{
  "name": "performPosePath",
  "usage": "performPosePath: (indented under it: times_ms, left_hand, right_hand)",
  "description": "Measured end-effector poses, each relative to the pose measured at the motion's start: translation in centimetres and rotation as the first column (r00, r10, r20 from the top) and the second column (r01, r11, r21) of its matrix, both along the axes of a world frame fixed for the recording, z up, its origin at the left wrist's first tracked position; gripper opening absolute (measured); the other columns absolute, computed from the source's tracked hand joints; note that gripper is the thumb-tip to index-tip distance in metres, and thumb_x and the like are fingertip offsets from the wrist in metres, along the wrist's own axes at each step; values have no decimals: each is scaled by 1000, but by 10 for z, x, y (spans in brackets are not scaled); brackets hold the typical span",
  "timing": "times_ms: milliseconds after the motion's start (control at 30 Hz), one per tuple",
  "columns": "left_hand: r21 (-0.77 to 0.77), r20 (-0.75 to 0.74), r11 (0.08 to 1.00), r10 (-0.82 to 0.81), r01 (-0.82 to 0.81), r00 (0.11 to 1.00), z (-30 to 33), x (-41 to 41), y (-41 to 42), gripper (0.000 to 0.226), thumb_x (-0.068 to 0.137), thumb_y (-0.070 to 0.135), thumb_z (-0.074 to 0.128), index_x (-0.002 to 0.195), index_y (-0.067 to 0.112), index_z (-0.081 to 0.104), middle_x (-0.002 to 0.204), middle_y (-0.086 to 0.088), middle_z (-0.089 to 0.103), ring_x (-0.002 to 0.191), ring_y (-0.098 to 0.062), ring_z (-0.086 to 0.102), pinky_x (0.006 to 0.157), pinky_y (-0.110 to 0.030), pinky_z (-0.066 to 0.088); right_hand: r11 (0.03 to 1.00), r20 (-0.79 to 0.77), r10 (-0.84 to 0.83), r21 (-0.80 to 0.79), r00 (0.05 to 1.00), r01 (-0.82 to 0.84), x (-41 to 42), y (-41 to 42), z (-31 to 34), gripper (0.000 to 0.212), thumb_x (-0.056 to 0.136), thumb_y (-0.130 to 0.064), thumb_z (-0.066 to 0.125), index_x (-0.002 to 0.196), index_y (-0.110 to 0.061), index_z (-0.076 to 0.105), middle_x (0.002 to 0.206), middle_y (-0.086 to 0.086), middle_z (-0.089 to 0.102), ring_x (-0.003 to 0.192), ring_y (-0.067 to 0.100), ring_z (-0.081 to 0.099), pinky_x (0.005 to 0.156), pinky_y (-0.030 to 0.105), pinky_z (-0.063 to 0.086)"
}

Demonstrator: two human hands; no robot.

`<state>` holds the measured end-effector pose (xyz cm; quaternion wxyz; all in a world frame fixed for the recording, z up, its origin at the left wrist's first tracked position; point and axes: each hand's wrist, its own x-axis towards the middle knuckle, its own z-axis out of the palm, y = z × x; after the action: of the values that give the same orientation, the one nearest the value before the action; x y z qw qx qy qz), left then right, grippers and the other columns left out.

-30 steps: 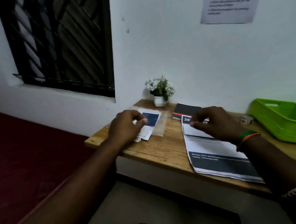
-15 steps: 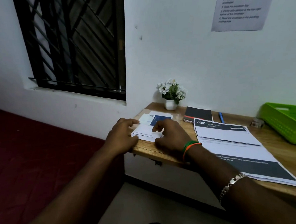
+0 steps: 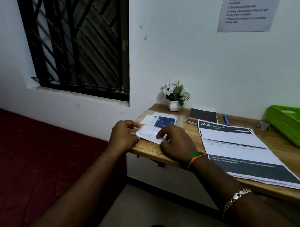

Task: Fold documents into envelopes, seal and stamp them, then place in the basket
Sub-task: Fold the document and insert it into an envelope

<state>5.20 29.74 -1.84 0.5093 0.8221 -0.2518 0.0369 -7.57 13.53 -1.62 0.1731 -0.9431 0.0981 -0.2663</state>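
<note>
I pin the envelope stack (image 3: pixel 149 132) with my left hand (image 3: pixel 123 138); right hand (image 3: pixel 176 143) fingertips should peel just 1, near desk (image 3: pixel 147 148) edge.

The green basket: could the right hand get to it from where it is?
Probably yes: the right hand rests on the envelopes, and only flat printed sheets lie between it and the green basket.
</note>
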Motion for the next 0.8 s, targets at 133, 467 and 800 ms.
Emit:
performPosePath:
  times_ms: [133,467,800]
  left_hand:
    - [-3,-19,1000,-3,3,1000,1,1,2,41,75,0,80,104,29,74,106,8,66,90,-14,68,65,-35,62]
    - [-34,17,999,-12,13,1000,-4,-8,-3,35,68,13,89,95,31,75,95,15,69,81,-10,70,74,-26,61]
    - [-105,108,993,-48,59,993,-13,-12,7,16,74,18,85,89,22,82,87,11,75,78,-4,70,71,-21,60]
  right_hand:
    - [1000,5,-14,15,1000,14,2,-2,-2,28,80,-13,62,97,-33,71,103,-13,60,89,8,57,76,31,51]
    - [997,28,-36,70,999,33,3,-5,-5,22,80,-34,70,102,-36,68,84,-23,51,78,3,57,71,27,48]
    - [996,2,-58,71,998,58,3,-4,-4,37,80,-35,63,117,-37,68,101,-15,67,100,11,62,85,30,52]
